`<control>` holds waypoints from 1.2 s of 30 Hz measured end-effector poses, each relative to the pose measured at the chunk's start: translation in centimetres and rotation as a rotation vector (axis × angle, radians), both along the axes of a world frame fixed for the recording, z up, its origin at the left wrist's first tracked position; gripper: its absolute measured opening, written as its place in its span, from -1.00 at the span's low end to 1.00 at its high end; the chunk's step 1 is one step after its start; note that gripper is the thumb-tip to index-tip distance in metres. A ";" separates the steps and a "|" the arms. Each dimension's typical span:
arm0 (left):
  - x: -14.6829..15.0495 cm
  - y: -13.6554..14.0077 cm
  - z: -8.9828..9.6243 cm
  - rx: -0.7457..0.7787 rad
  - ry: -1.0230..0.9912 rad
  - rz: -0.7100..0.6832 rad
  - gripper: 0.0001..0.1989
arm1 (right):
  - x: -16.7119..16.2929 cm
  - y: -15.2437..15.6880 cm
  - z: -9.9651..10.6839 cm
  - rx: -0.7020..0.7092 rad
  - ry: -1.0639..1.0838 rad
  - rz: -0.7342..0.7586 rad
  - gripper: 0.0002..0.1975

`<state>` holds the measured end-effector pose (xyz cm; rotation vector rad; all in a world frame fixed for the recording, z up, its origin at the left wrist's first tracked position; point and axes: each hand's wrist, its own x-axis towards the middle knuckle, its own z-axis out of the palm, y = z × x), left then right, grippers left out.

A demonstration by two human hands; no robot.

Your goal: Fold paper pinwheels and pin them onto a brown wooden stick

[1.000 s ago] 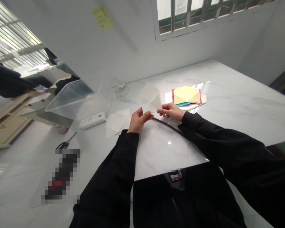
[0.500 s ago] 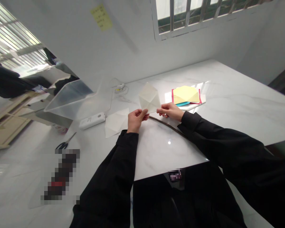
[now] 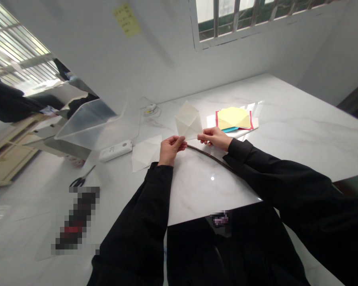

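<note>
Between my hands a cream paper envelope [image 3: 188,121] is held upright, its pointed flap raised at the top and its fold lines crossing on the front. My left hand [image 3: 171,149] pinches its lower left corner between thumb and fingers. At the lower right corner, my right hand [image 3: 213,137] pinches the paper in the same way. A thin dark strip [image 3: 209,155] lies on the table below the hands, running from beside my left fingers toward my right sleeve. More pale envelope paper [image 3: 144,153] lies flat to the left of my left hand.
Yellow, red and blue envelopes [image 3: 234,118] are stacked at the back right. To the left are a white oblong device [image 3: 116,151], scissors [image 3: 82,177], a clear plastic bin [image 3: 88,123] and a blurred-out dark item [image 3: 77,218]. A cable [image 3: 151,109] lies near the wall.
The envelope has tilted very slightly and its tip sits a little higher. Both hands keep their grip in nearly the same place.
</note>
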<state>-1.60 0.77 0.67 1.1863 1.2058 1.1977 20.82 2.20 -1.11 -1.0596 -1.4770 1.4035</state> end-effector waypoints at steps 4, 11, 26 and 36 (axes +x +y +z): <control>0.0 -0.2 0.1 -0.031 -0.027 -0.020 -0.44 | 0.1 0.0 0.1 -0.011 0.008 -0.027 -0.65; -0.1 -0.1 0.0 -0.040 0.011 -0.005 -0.49 | 0.0 0.2 0.1 0.010 0.002 -0.023 -0.64; 0.1 -0.5 0.7 -0.030 -0.040 -0.108 -0.48 | 0.1 0.1 0.3 -0.010 0.003 -0.021 -0.61; 0.6 -0.3 -0.2 -0.018 -0.005 -0.057 -0.45 | -0.1 -0.3 0.1 -0.002 -0.003 0.051 -0.64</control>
